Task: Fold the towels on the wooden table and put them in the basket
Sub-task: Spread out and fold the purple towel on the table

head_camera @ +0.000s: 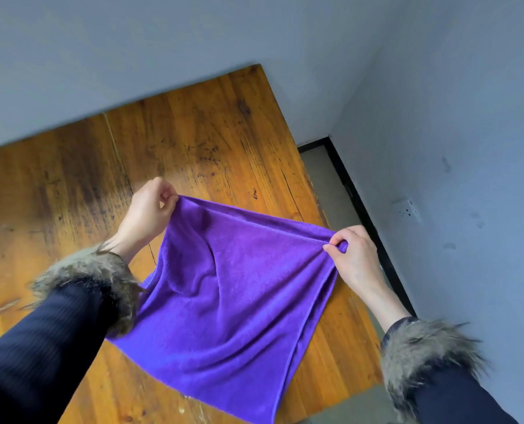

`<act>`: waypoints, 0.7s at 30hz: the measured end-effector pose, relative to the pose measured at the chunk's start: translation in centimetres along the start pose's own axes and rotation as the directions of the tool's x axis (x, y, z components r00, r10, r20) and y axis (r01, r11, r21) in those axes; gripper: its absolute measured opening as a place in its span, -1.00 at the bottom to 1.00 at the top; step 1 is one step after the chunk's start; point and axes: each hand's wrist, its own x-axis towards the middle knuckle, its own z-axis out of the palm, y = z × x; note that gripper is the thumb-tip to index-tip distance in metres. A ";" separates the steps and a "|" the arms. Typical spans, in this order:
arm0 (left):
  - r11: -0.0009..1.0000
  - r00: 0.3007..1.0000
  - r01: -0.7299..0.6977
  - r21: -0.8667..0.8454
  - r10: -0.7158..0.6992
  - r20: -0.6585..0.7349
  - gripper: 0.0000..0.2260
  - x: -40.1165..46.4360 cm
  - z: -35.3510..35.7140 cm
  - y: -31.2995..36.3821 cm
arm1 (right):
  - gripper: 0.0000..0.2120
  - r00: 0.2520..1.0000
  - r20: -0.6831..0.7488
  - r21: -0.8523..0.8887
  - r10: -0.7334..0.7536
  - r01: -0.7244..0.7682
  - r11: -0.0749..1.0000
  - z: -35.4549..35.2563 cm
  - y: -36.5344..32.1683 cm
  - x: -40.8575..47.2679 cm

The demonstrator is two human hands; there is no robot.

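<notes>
While the wooden table [71, 185] stretched away toward the grey wall, the left hand [146, 214] was raised above it, its fingers [169, 197] pinched closed on the left top corner of a purple towel [233, 289]. A dark sleeve with a shaggy fur cuff [92, 276] covered that forearm. The towel hung spread between both hands, its top hem pulled fairly taut, its body sagging in soft folds, and its lower edge reached down toward the near edge of the table; whether it touched the wood could not be told. At the right top corner the right hand [355, 255] gripped the cloth, fingers [335, 244] closed around a bunched bit of hem. Farther right stood a wall with a white socket [409, 211].
</notes>
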 end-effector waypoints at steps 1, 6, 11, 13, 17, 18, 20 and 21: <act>0.999 1.000 0.023 -0.029 -0.023 -0.010 -0.91 -0.7 -0.6 0.2 | -0.84 1.000 -0.016 0.028 -0.003 0.003 1.000 -0.3 -0.3 -0.2; 0.974 0.981 0.147 -0.170 -0.166 -0.100 -0.88 -4.4 -3.6 0.5 | -0.84 0.997 -0.074 0.149 -0.011 0.022 0.989 -2.3 -2.6 -1.5; 0.938 0.927 0.167 -0.305 -0.255 -0.276 -0.91 -7.3 -9.4 0.6 | -0.78 0.989 -0.098 0.313 -0.111 0.136 0.940 -5.1 -7.8 -2.8; 0.932 0.910 0.140 -0.334 -0.255 -0.329 -0.90 -8.3 -12.4 0.1 | -0.77 0.981 -0.085 0.356 -0.173 0.192 0.914 -6.5 -10.2 -3.4; 0.928 0.895 0.096 -0.361 -0.239 -0.377 -0.88 -11.1 -18.0 -0.7 | -0.81 0.960 -0.089 0.412 -0.265 0.278 0.868 -9.0 -14.3 -4.8; 0.924 0.893 0.083 -0.373 -0.235 -0.383 -0.84 -12.0 -19.1 -0.7 | -0.81 0.957 -0.093 0.427 -0.276 0.289 0.857 -9.4 -15.1 -5.2; 0.910 0.891 0.061 -0.410 -0.235 -0.389 -0.78 -13.9 -20.7 -0.8 | -0.83 0.957 -0.056 0.460 -0.285 0.279 0.843 -9.7 -16.4 -6.0; 0.900 0.890 0.055 -0.432 -0.240 -0.387 -0.78 -14.9 -21.3 -1.0 | -0.84 0.957 -0.022 0.472 -0.290 0.266 0.840 -9.8 -17.0 -6.4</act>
